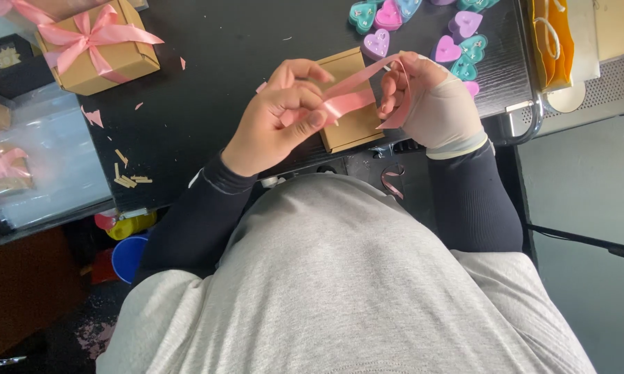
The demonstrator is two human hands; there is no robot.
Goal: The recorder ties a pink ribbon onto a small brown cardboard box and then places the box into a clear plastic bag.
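While pinching the soft pink ribbon over the small brown box on the black table, left hand and right hand both gripping it, looks light, floppy, slippery; best held near the loop.

Soft, even light is falling from overhead, leaving the hands bright and only faintly shadowed. The dark bench beyond them is giving off a dull sheen. Edges are staying sharp, without noticeable blur or glare.
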